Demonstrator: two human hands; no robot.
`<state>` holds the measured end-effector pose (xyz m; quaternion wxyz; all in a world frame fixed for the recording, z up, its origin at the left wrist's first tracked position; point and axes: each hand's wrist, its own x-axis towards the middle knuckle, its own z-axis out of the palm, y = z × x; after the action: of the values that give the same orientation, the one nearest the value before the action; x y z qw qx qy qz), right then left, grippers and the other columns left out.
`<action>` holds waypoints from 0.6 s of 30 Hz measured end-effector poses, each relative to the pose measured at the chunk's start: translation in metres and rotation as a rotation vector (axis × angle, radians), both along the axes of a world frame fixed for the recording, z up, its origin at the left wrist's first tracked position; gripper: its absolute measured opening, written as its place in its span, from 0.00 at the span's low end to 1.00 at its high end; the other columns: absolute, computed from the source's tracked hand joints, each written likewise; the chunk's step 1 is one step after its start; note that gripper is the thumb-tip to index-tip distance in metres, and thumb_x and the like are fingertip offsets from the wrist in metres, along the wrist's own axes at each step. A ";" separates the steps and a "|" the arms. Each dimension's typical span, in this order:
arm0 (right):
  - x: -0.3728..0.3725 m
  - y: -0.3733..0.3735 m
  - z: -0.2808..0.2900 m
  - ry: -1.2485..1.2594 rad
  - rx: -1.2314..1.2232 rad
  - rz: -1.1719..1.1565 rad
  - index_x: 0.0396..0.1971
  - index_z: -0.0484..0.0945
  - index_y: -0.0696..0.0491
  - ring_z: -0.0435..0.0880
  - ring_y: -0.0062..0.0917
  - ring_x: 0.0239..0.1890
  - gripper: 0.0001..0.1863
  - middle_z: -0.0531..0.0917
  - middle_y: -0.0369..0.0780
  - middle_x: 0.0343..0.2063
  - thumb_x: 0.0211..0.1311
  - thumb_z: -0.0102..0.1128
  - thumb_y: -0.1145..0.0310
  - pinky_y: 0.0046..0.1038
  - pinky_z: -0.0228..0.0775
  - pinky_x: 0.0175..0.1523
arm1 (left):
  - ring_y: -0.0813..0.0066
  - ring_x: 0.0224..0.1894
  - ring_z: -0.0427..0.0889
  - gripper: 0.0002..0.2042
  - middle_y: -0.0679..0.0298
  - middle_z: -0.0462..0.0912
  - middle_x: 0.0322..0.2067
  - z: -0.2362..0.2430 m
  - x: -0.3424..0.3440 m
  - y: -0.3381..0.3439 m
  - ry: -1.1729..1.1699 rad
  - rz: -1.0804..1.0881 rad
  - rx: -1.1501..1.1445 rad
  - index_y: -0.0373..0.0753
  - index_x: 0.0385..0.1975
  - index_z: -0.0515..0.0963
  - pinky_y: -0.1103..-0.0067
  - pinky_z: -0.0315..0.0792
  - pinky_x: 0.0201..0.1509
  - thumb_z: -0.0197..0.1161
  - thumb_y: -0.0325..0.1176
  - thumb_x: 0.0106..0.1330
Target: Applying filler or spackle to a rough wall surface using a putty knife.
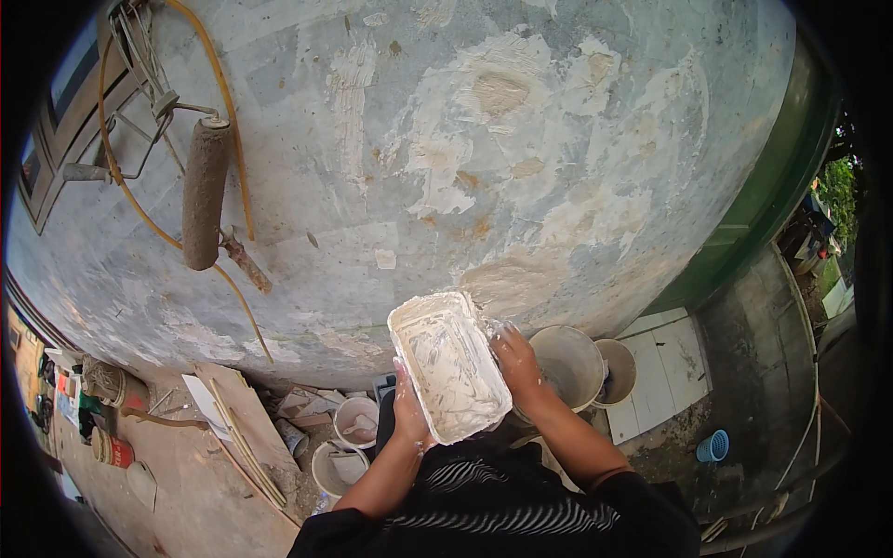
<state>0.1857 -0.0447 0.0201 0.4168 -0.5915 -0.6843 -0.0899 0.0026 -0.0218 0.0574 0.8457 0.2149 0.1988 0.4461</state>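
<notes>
— What is held, and how?
— A white rectangular plastic tray [449, 365], smeared with plaster, is gripped by both sides: the left hand [407, 409] is closed on its left rim, the right hand [514, 361] on its right rim.
— Where is it?
— It is raised before the patched grey wall [521, 158], above the pale buckets [569, 365].

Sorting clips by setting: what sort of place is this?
Probably an outdoor wall-repair site: a patchy, peeling wall, a hanging paint roller, buckets on the ground, and both hands holding a putty-smeared white tray.
</notes>
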 end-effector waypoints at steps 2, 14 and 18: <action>0.002 0.001 -0.004 -0.011 -0.019 -0.025 0.35 0.76 0.60 0.75 0.46 0.43 0.13 0.77 0.50 0.38 0.47 0.59 0.74 0.42 0.65 0.54 | 0.58 0.53 0.71 0.31 0.54 0.67 0.54 0.001 -0.001 -0.001 -0.034 -0.026 0.003 0.37 0.60 0.56 0.65 0.67 0.56 0.32 0.57 0.67; 0.048 0.010 0.009 1.109 -0.065 -0.055 0.37 0.75 0.59 0.77 0.20 0.36 0.08 0.79 0.39 0.32 0.57 0.54 0.76 0.23 0.68 0.40 | 0.58 0.53 0.71 0.29 0.54 0.67 0.55 -0.038 -0.034 0.021 -0.088 0.032 0.193 0.38 0.61 0.56 0.64 0.69 0.55 0.34 0.54 0.68; 0.074 0.001 0.042 1.128 0.006 0.117 0.40 0.72 0.59 0.73 0.13 0.36 0.11 0.77 0.34 0.34 0.56 0.56 0.77 0.19 0.66 0.42 | 0.54 0.51 0.72 0.29 0.50 0.70 0.51 -0.058 -0.047 0.031 0.079 0.153 -0.115 0.32 0.56 0.62 0.63 0.68 0.55 0.41 0.50 0.64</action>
<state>0.2598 -0.0432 0.0623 0.7237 -0.5079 -0.3872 0.2614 -0.0443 0.0088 -0.0008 0.8118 0.1675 0.2730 0.4883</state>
